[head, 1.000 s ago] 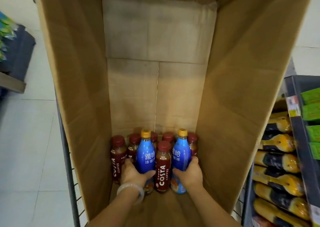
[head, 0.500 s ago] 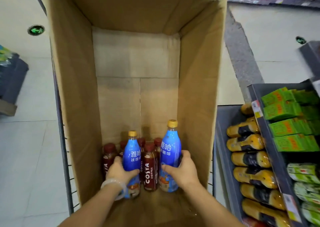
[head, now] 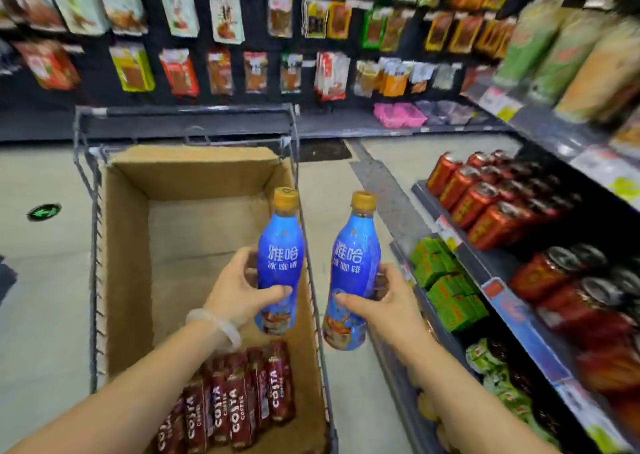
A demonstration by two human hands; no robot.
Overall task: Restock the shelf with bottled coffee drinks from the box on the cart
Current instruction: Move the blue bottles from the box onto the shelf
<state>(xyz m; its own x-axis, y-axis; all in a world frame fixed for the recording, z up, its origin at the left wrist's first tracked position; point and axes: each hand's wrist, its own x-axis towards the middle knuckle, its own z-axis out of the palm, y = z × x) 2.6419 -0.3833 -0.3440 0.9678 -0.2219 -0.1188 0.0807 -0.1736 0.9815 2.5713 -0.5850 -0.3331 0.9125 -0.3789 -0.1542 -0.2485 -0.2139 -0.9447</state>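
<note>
I hold two blue coffee bottles with gold caps upright at chest height. My left hand (head: 239,289), with a pale bangle on the wrist, grips the left blue bottle (head: 280,245) above the cardboard box (head: 128,266). My right hand (head: 388,303) grips the right blue bottle (head: 355,263), which hangs over the floor between the box and the shelf (head: 502,280). Several dark red Costa coffee bottles (head: 239,398) stand in the near end of the box. The box sits in a wire cart (head: 83,148).
The shelf unit on the right carries red cans (head: 485,193), green cartons (head: 446,287) and jars on stepped tiers. A far wall rack (head: 221,30) hangs with snack packets. Grey floor tiles lie left of the cart.
Both hands lifted the two blue bottles up out of the box. The right bottle moved right, past the box edge toward the shelf. My view rose from the box interior to the aisle.
</note>
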